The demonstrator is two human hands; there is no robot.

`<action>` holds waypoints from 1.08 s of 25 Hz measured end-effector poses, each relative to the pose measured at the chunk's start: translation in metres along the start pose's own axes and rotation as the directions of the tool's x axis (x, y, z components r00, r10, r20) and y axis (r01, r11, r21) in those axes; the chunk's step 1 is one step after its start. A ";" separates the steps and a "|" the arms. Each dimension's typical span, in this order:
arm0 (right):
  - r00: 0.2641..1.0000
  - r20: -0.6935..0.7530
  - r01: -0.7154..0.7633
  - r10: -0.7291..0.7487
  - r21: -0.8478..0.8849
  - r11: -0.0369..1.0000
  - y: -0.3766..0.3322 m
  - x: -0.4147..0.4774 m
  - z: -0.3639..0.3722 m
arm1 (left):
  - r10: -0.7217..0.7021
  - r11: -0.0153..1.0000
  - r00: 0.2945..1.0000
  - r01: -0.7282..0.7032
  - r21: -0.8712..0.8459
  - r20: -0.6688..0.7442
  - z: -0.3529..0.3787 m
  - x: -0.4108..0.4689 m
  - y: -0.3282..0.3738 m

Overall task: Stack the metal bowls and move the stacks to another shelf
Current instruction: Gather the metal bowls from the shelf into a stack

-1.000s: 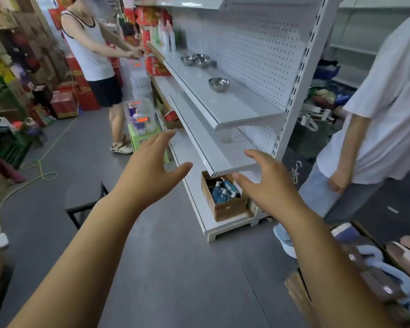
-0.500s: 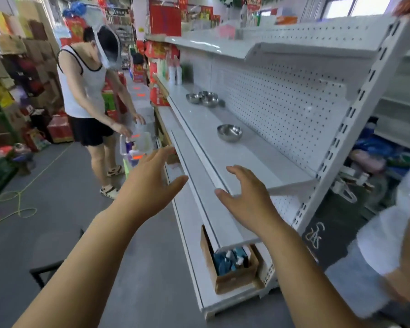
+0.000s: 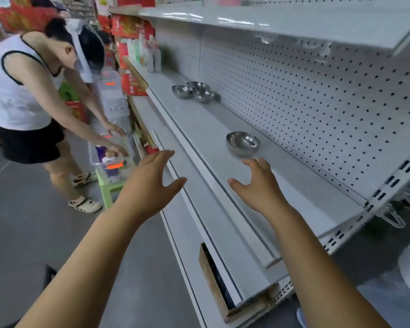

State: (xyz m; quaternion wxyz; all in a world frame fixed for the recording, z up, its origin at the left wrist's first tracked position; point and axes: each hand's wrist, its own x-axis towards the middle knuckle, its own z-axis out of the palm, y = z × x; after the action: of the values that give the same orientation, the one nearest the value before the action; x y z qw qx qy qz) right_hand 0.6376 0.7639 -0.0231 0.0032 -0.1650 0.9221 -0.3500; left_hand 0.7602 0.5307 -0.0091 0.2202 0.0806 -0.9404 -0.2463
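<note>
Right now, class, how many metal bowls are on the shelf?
4: near bowl by the right hand; three clustered bowls farther along the shelf. Others may hide behind.

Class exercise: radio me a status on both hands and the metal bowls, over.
Left hand open, empty, beside shelf. Right hand open, above shelf, short of near bowl. Three bowls grouped farther along. Path clear.
</note>
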 end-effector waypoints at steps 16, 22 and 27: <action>0.751 -0.409 -0.441 0.517 0.272 0.855 -0.007 0.182 0.100 | 0.279 0.958 0.921 -0.248 -0.143 0.271 0.056 0.248 -0.157; 0.801 -0.465 -0.256 0.378 0.306 0.917 -0.019 0.278 0.112 | 0.192 0.963 0.947 -0.131 -0.236 0.258 0.086 0.354 -0.200; 0.906 -0.327 -0.162 0.268 0.316 0.935 -0.059 0.354 0.147 | 0.031 0.944 0.983 0.030 -0.329 0.178 0.103 0.424 -0.243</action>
State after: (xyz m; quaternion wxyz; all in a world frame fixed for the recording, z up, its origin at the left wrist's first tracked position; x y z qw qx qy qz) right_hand 0.3383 0.5187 -0.0571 -0.1059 0.0086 0.8597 -0.4995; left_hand 0.3462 0.2538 -0.0521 0.1443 0.0195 -0.9019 -0.4068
